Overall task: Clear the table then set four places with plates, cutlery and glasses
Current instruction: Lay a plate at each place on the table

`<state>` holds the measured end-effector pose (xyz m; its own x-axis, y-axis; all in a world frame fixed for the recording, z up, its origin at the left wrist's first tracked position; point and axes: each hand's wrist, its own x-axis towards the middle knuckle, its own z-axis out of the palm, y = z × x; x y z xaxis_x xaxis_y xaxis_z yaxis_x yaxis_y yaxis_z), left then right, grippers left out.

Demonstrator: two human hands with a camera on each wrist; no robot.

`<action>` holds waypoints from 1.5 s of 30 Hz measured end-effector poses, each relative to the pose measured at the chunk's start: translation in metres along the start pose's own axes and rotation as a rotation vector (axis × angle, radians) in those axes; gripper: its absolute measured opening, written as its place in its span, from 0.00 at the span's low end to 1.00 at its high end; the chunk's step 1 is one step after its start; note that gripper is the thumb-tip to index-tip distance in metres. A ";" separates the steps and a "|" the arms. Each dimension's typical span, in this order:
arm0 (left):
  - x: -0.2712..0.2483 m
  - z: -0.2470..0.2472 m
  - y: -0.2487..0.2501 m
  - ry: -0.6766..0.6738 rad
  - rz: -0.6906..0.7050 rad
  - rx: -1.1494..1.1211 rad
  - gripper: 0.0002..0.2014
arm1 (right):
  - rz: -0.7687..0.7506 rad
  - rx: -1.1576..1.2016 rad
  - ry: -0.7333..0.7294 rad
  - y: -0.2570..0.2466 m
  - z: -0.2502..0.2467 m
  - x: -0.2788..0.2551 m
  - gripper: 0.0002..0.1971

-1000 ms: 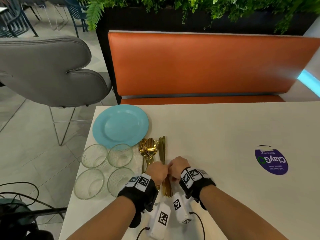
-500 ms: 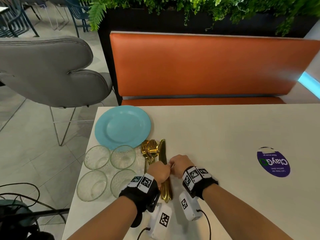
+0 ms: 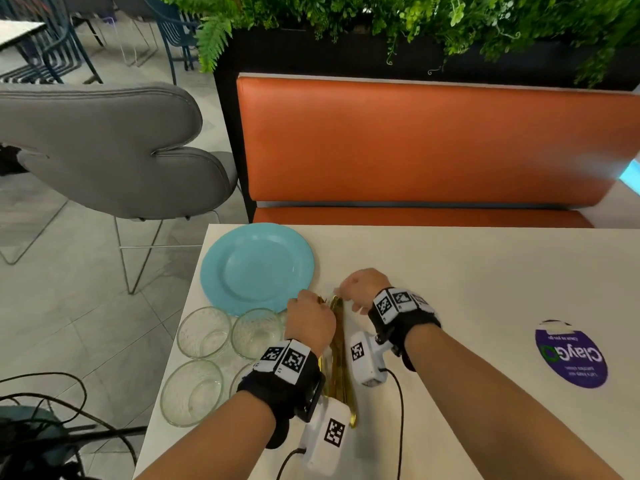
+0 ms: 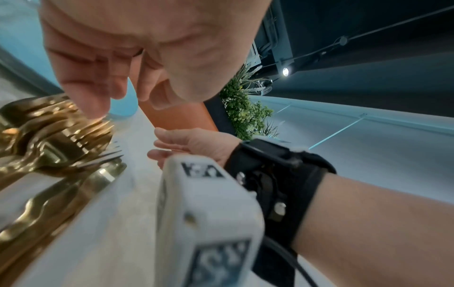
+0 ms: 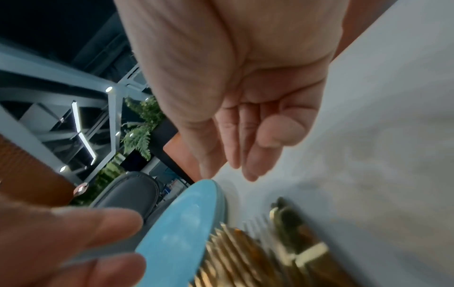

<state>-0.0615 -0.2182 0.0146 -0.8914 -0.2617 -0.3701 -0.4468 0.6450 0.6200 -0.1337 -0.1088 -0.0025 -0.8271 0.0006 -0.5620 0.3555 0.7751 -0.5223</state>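
While both hands [image 3: 337, 308] hover loose-fingered, they hide the gold cutlery [image 3: 341, 372] heads — blurred wrist views.

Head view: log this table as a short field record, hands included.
plate: one blue plate, far-left corner of table
glasses: four clear glass bowls, clustered before the plate
cutlery: gold cutlery pile lying between the wrists
left hand: fingers bent over the cutlery heads; grip unclear
right hand: open, holding nothing
sticker: purple sticker, right side
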 end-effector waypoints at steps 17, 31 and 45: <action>0.047 -0.030 -0.012 0.118 -0.011 -0.085 0.17 | 0.147 0.191 -0.116 -0.053 0.038 0.073 0.11; 0.049 -0.040 -0.015 0.133 0.017 -0.093 0.17 | 0.083 0.353 -0.101 -0.064 0.028 0.070 0.20; 0.035 -0.038 -0.010 0.161 0.072 -0.196 0.19 | 0.064 0.677 0.133 -0.049 0.003 0.043 0.24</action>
<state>-0.0907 -0.2606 0.0217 -0.9150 -0.3411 -0.2153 -0.3743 0.5189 0.7686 -0.1850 -0.1483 -0.0030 -0.8267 0.1439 -0.5440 0.5627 0.2059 -0.8006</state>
